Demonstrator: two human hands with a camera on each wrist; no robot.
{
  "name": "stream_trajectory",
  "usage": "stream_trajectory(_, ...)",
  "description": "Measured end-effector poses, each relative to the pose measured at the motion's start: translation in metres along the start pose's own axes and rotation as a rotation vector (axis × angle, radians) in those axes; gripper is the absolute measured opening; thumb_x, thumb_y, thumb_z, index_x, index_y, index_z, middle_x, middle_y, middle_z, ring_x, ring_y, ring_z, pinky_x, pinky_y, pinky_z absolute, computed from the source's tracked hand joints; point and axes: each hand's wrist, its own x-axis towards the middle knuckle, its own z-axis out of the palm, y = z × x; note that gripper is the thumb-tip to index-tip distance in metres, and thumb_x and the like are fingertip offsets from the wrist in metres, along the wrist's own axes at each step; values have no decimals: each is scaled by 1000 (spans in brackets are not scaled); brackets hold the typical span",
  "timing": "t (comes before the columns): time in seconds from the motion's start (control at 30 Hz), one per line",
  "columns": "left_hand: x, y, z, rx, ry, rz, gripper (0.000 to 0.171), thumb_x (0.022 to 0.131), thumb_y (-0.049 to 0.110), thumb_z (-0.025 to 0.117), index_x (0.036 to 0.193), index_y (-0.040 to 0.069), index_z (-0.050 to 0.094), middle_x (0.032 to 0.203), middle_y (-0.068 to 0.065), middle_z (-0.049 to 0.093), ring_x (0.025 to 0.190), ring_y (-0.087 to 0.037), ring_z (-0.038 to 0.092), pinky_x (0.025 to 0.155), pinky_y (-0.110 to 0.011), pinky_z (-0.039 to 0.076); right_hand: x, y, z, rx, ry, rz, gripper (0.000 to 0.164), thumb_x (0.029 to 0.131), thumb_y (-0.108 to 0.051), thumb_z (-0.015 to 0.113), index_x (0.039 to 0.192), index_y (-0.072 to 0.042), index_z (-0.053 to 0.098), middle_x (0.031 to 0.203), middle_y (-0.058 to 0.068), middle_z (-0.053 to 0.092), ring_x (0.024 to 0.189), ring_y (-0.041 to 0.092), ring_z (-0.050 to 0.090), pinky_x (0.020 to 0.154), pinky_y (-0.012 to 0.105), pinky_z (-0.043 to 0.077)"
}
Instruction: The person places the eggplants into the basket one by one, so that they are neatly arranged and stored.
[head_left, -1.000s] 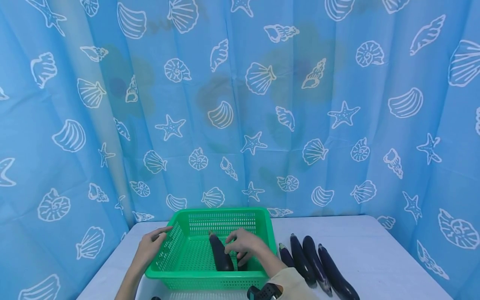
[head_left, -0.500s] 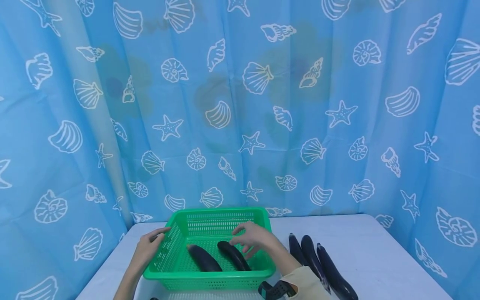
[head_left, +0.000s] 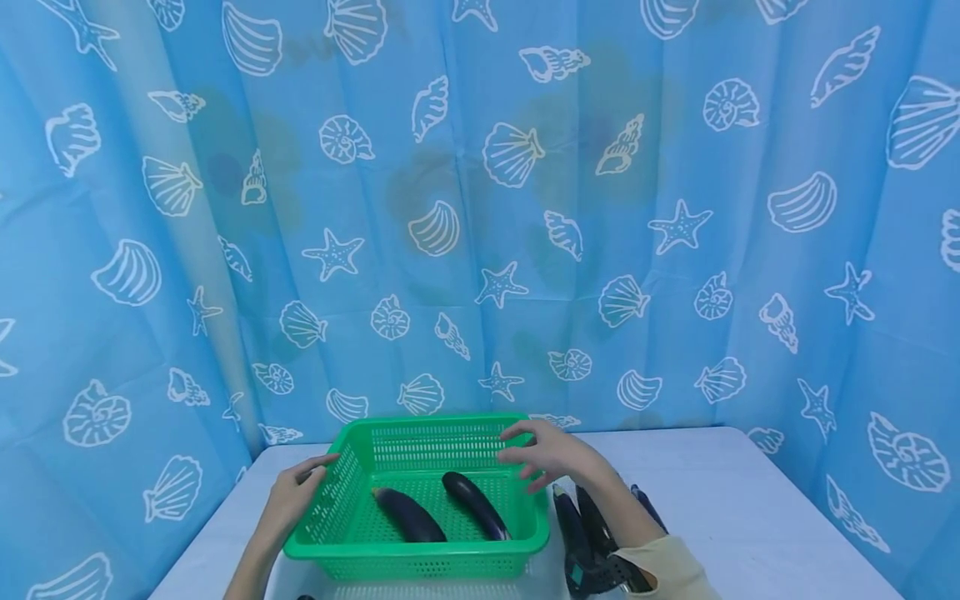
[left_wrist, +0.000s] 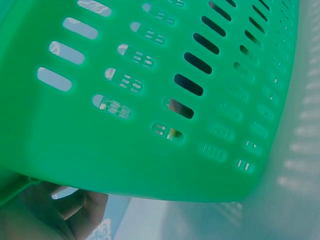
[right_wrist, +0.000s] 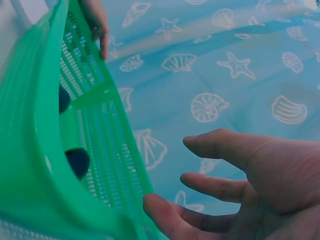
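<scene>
Two dark purple eggplants lie in the green plastic basket (head_left: 416,550): a left eggplant (head_left: 411,515) with its stem end at the far left, and a right eggplant (head_left: 478,507) slanting beside it. My left hand (head_left: 291,498) grips the basket's left rim; in the left wrist view that hand (left_wrist: 65,215) shows at the rim, partly hidden. Over the right rim is my right hand (head_left: 551,452), fingers spread and holding nothing. Several more eggplants (head_left: 573,521) lie on the table right of the basket, partly hidden under my right forearm.
The basket stands on a white-covered table (head_left: 720,500). A blue curtain (head_left: 480,250) with white seashells and starfish hangs behind and on both sides. A small dark round thing (head_left: 305,597) shows at the bottom edge of the head view.
My right hand has let go of the second eggplant in the basket and moved right to the rim. The first eggplant has shifted left. My left hand has stayed at the rim.
</scene>
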Motion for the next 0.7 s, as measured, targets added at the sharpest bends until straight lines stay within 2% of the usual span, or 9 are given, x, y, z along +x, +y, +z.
stream_trajectory(0.1,0,0,0,2,5,6,42,101,19,41,138,10,57,147,-25,47,131,-47,48,100,-59,49,-4,7,-8,-4,15,4,52,92,-29,67,136,-5,54,114,17,63,87,30,69,66,39,66)
stream_trajectory(0.23,0,-1,0,1,6,8,42,101,20,41,138,10,57,147,-25,47,132,-48,46,102,-61,47,-10,13,-16,-34,42,-5,54,92,-32,67,136,-5,54,111,16,64,82,24,69,66,39,66)
stream_trajectory(0.47,0,-2,-1,-1,-2,5,43,101,20,40,139,10,57,148,-26,46,129,-46,49,92,-52,50,-18,25,-28,-72,86,1,53,93,-31,67,137,-6,54,116,16,65,80,23,67,64,39,65)
stream_trajectory(0.6,0,-1,-1,-2,-6,13,42,102,22,39,139,11,56,148,-26,46,132,-48,45,101,-60,48,-24,34,-36,-97,105,17,53,93,-34,66,137,-8,54,116,15,66,79,20,66,65,39,65)
stream_trajectory(0.7,0,-1,-2,-7,-7,17,42,102,22,39,140,11,55,148,-26,45,132,-48,46,102,-60,48,-28,41,-41,-106,115,25,55,92,-37,67,137,-8,55,113,14,67,80,20,67,66,39,65)
